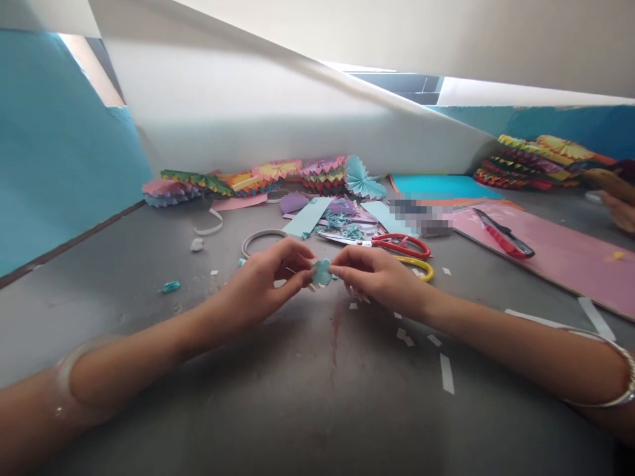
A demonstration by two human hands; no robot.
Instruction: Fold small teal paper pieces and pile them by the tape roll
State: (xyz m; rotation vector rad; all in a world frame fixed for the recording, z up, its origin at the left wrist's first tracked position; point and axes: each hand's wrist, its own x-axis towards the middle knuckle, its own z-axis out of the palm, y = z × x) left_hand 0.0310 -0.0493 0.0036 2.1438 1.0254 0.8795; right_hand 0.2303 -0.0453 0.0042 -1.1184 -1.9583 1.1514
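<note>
A small light-blue paper flower (pixel 322 272) is held up between my two hands over the grey table. My left hand (pixel 275 277) pinches its left edge, and the fingertips of my right hand (pixel 374 274) pinch its right edge. Just beyond my hands lie scissors with one red and one yellow handle (pixel 404 244), blades pointing left. A grey tape roll (pixel 262 239) is partly hidden behind my left hand. Light-blue paper strips (pixel 308 217) and a heap of small blue cut pieces (pixel 340 221) lie behind the scissors.
Folded paper rosettes (pixel 322 175) in many colours line the back. A red box cutter (pixel 506 235) rests on pink card (pixel 555 251) at the right, near blue sheets (pixel 446 186). White paper scraps (pixel 446 373) are scattered about. Another person's hand (pixel 620 208) shows at the right edge.
</note>
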